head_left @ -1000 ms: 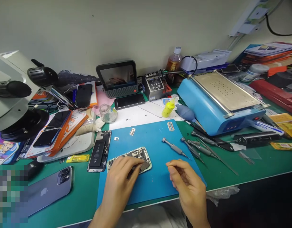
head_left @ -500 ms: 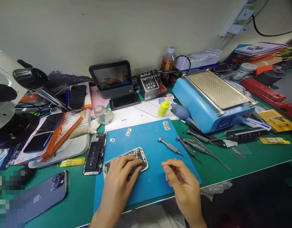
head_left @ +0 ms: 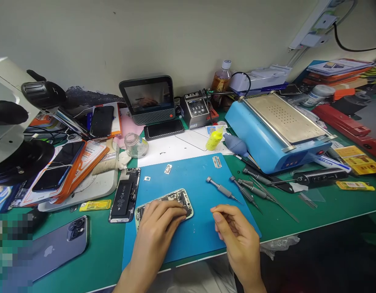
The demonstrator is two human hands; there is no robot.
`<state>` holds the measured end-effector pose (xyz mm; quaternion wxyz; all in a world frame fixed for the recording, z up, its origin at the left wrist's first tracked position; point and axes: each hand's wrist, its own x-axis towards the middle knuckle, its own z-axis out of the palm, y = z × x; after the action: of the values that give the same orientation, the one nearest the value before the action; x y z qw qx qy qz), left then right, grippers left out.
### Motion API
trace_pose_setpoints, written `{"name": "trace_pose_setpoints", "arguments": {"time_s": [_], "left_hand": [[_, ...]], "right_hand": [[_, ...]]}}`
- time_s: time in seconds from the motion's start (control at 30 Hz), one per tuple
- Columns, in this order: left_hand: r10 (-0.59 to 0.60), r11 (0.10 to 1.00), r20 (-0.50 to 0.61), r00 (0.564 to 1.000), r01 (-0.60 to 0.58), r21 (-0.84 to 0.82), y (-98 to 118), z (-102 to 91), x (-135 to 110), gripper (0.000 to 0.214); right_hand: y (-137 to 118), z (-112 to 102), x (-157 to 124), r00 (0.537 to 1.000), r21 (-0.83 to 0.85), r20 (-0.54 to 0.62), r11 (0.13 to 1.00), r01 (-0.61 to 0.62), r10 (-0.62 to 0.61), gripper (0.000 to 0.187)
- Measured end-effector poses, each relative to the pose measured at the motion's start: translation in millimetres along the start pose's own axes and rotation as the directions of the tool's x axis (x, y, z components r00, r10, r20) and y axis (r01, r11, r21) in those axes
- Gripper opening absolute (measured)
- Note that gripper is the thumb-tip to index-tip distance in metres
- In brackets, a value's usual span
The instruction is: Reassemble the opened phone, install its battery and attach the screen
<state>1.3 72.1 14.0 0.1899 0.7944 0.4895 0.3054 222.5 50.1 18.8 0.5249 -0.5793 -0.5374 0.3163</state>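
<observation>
Head camera view: a person is working over an opened smartphone [head_left: 179, 197] that is lying at the near left of a blue work mat [head_left: 194, 179] on a crowded green bench [head_left: 328, 207]. The left hand [head_left: 159, 230] is resting on the phone, its fingers [head_left: 172, 209] laid across the exposed parts and pressing down rather than gripping. The right hand [head_left: 236, 236] is hovering just to the phone's right above the mat, loosely curled, thumb meeting forefinger; whether it is pinching anything is too small to tell. A precision screwdriver [head_left: 221, 189] is lying on the mat beyond that hand. A detached phone body with its battery [head_left: 125, 194] is sitting just left of the mat, and a blue heating plate machine [head_left: 279, 126] is standing at the right.
</observation>
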Motion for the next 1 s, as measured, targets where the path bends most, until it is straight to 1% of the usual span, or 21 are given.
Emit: {"name": "trace_pose_setpoints", "arguments": {"time_s": [0.17, 0.27, 0.33, 0.43, 0.53, 0.63, 0.77, 0.9, 1.0], "left_hand": [[0.080, 0.995, -0.027, 0.996, -0.079, 0.062, 1, 0.8, -4, 0.017], [0.112, 0.989, -0.055, 0.992, -0.106, 0.102, 7, 0.7, -5, 0.022], [0.115, 0.987, -0.071, 0.991, -0.106, 0.122, 11, -0.7, -7, 0.024], [0.123, 0.978, -0.075, 0.990, -0.109, 0.175, 15, -5.0, -8, 0.028], [0.112, 0.961, -0.078, 0.991, -0.088, 0.264, 15, -9.6, -9, 0.031], [0.082, 0.954, -0.081, 0.993, -0.055, 0.295, 11, -9.9, -13, 0.030], [0.057, 0.959, -0.055, 0.997, -0.040, 0.281, 4, -5.7, -21, 0.027], [0.075, 0.947, 0.001, 0.997, -0.071, 0.314, -2, -6.6, -23, 0.039], [0.086, 0.940, 0.034, 0.996, -0.093, 0.327, -4, -11.5, -19, 0.043]], "right_hand": [[0, 0, 1, 0.995, -0.103, 0.019, 0.990, 0.096, -0.095, 0.012], [-1, 3, 2, 0.981, -0.194, 0.053, 0.962, 0.193, -0.187, 0.013], [-1, 8, 0, 0.956, -0.258, 0.102, 0.921, 0.293, -0.276, 0.016], [1, 15, -5, 0.891, -0.346, 0.185, 0.821, 0.454, -0.414, 0.014], [2, 20, -9, 0.835, -0.418, 0.247, 0.723, 0.550, -0.492, 0.015], [2, 22, -8, 0.802, -0.464, 0.295, 0.655, 0.596, -0.520, 0.019], [-1, 21, -5, 0.774, -0.487, 0.340, 0.604, 0.631, -0.535, 0.019], [-1, 21, -4, 0.762, -0.486, 0.359, 0.590, 0.645, -0.539, 0.016], [0, 23, -5, 0.770, -0.475, 0.361, 0.607, 0.637, -0.526, 0.013]]}}
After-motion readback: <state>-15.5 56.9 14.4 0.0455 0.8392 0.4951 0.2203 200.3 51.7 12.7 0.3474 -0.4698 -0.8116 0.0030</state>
